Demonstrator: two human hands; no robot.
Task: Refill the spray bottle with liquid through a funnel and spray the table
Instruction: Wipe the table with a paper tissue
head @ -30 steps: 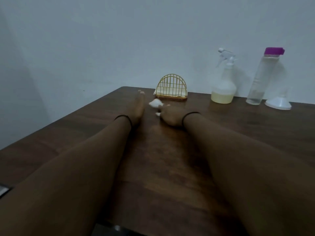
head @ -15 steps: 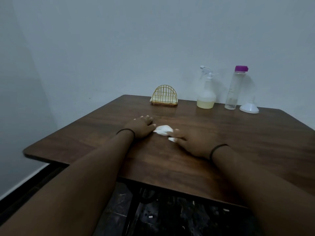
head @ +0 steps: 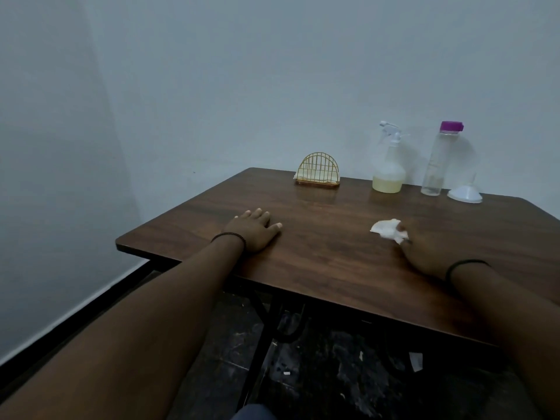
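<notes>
While the left hand (head: 254,233) lies flat on the table (head: 333,253) near its left edge, fingers straight and slightly spread, the right hand (head: 424,256) presses a crumpled tissue (head: 388,229) against the top, fingers bent over it. Along the far edge stand a wire holder (head: 317,170), the sprayer (head: 388,165) with yellowish liquid low inside, a purple-capped bottle (head: 439,160), and, just beside it, the upturned funnel (head: 465,194).

Bare forearms, a thin black band (head: 228,236) round each wrist.
</notes>
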